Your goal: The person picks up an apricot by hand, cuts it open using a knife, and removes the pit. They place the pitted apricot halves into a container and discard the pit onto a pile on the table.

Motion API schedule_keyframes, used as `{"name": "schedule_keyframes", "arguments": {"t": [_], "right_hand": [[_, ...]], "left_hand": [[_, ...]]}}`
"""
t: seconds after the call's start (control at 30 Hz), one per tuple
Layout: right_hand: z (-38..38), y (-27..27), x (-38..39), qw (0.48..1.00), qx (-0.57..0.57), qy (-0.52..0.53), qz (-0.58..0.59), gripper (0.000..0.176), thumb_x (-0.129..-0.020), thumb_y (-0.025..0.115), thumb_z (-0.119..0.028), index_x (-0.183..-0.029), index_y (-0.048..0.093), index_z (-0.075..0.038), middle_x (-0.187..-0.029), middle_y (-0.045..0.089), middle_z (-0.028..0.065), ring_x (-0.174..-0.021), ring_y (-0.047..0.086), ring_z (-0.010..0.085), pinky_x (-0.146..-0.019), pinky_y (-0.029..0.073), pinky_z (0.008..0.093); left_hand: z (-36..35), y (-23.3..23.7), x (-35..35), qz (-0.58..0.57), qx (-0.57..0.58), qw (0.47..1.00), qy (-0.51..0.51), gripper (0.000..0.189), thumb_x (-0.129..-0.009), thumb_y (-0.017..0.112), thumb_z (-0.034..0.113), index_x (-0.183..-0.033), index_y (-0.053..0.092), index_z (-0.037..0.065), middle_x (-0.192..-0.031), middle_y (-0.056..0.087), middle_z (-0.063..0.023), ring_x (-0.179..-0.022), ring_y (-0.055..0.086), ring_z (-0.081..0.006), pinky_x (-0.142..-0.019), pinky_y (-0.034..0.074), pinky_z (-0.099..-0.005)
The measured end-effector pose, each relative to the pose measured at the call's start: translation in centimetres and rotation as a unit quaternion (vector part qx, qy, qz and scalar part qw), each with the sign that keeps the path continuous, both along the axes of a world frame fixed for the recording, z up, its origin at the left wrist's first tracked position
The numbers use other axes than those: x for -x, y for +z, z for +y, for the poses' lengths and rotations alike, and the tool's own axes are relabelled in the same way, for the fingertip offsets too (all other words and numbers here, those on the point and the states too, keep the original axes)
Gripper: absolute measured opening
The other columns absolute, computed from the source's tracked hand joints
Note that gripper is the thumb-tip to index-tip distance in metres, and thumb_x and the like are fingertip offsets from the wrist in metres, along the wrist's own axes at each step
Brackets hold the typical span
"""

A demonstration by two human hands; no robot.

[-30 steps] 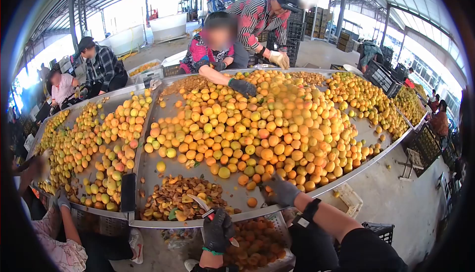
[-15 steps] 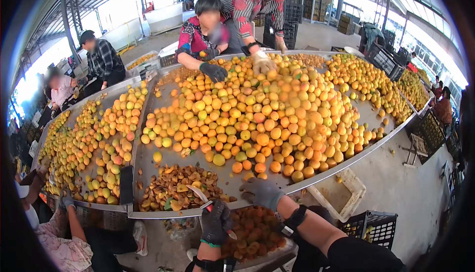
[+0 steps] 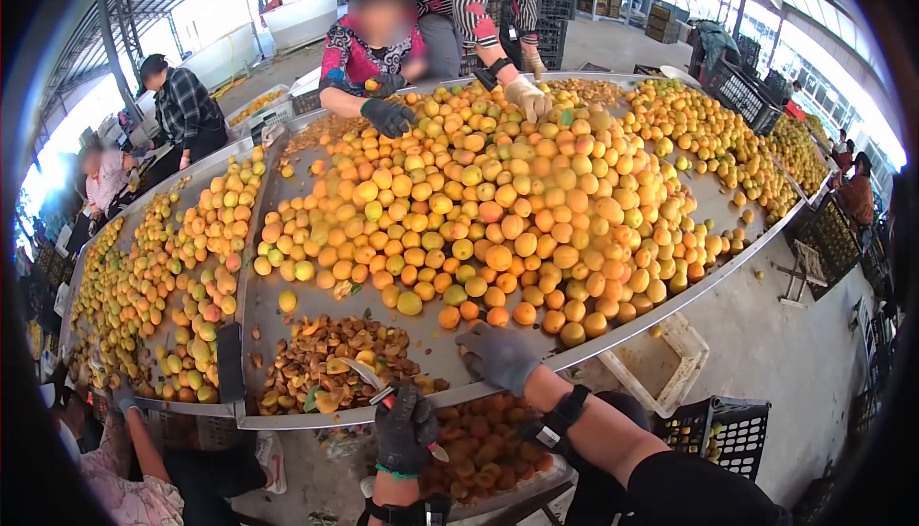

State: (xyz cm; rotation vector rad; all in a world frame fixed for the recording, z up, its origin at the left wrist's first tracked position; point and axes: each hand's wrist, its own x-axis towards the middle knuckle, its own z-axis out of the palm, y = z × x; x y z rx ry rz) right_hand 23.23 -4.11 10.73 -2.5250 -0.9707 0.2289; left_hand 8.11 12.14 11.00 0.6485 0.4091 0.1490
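Note:
My left hand (image 3: 407, 430), in a dark glove, is closed around a knife (image 3: 384, 395) with a red handle. The curved blade points up and left over a pile of brown, shrivelled fruit pieces (image 3: 330, 358) at the near table edge. My right hand (image 3: 500, 358), in a grey glove, is at the table's rim (image 3: 565, 361) just below the nearest yellow-orange fruits (image 3: 498, 258). Its fingers look apart, with no object visible in them, though the palm is hidden. Below the rim, between my arms, sits a container of orange-brown fruit (image 3: 483, 440).
Across the table, one co-worker's dark-gloved hand (image 3: 388, 116) and another's pale-gloved hand (image 3: 527, 98) touch the heap. More people sit at the left. A black crate (image 3: 737, 435) and a pale frame (image 3: 670, 363) lie right of my right arm.
The view has tilted slightly down, so the table sits higher in it. The pale-gloved hand across the table has moved a little over the heap. My left hand still grips the knife.

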Motion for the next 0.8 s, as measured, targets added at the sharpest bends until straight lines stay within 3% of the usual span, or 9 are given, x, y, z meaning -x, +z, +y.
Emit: {"name": "schedule_keyframes", "arguments": {"t": [0.13,0.27,0.33,0.43,0.6,0.67,0.8], "right_hand": [[-0.7,1.0,0.0,0.999,-0.045,-0.004,0.013,0.03,-0.086,0.056,-0.028,-0.111,0.061,-0.013,-0.106,0.06,0.0112,-0.091,0.06,0.0322,-0.078,0.048,0.042],[-1.4,1.1,-0.1,0.998,0.035,0.036,0.035,0.026,-0.085,0.056,-0.031,-0.1,0.064,-0.011,-0.097,0.062,0.0119,-0.087,0.061,0.0327,-0.077,0.048,0.0418],[-1.3,1.8,-0.2,0.997,0.06,0.024,0.042,0.024,-0.083,0.06,-0.031,-0.093,0.064,-0.01,-0.094,0.062,0.0112,-0.087,0.06,0.0316,-0.076,0.048,0.0421],[-1.5,0.8,-0.4,0.999,0.027,0.025,0.008,0.026,-0.081,0.06,-0.027,-0.101,0.063,-0.01,-0.101,0.061,0.015,-0.093,0.059,0.0336,-0.079,0.048,0.0422],[0.2,2.1,0.4,0.998,0.007,0.047,-0.032,0.024,-0.079,0.064,-0.028,-0.096,0.064,-0.01,-0.104,0.059,0.0086,-0.099,0.056,0.0285,-0.079,0.048,0.0409],[1.5,1.4,0.3,0.995,-0.041,0.066,-0.055,0.025,-0.079,0.064,-0.027,-0.099,0.065,-0.013,-0.106,0.058,0.0071,-0.106,0.052,0.0288,-0.085,0.046,0.0413],[6.1,1.7,-1.2,0.987,-0.015,0.11,-0.118,0.026,-0.079,0.063,-0.026,-0.104,0.066,-0.016,-0.114,0.057,0.0053,-0.116,0.047,0.031,-0.092,0.043,0.0423]], "left_hand": [[-0.2,1.8,0.3,0.002,-0.004,1.0,0.007,0.007,-0.091,0.059,0.014,-0.091,0.053,0.014,-0.064,0.048,-0.0022,-0.043,0.04,-0.0113,-0.033,0.031,-0.0234],[2.2,2.4,1.1,-0.027,-0.046,0.998,0.043,0.01,-0.092,0.06,0.021,-0.087,0.053,0.014,-0.062,0.046,-0.0015,-0.04,0.037,-0.0109,-0.033,0.029,-0.0239],[3.8,3.7,1.5,-0.051,-0.014,0.996,0.071,0.012,-0.092,0.059,0.023,-0.087,0.053,0.014,-0.061,0.045,-0.0009,-0.039,0.036,-0.0108,-0.034,0.029,-0.024],[6.8,3.2,3.4,-0.099,0.029,0.99,0.099,0.017,-0.094,0.056,0.029,-0.088,0.054,0.013,-0.062,0.044,0.0017,-0.039,0.036,-0.01,-0.034,0.028,-0.0239],[9.3,3.3,5.1,-0.147,0.063,0.977,0.143,0.02,-0.096,0.052,0.032,-0.093,0.057,0.013,-0.066,0.045,0.0033,-0.04,0.035,-0.0082,-0.034,0.027,-0.0238],[9.5,3.6,5.3,-0.159,0.077,0.972,0.152,0.02,-0.096,0.052,0.032,-0.093,0.057,0.013,-0.066,0.045,0.0032,-0.04,0.035,-0.0082,-0.034,0.027,-0.0237],[9.3,4.1,5.8,-0.145,0.078,0.975,0.146,0.021,-0.097,0.051,0.033,-0.092,0.057,0.013,-0.065,0.045,0.0034,-0.04,0.035,-0.0079,-0.034,0.027,-0.0238]]}}
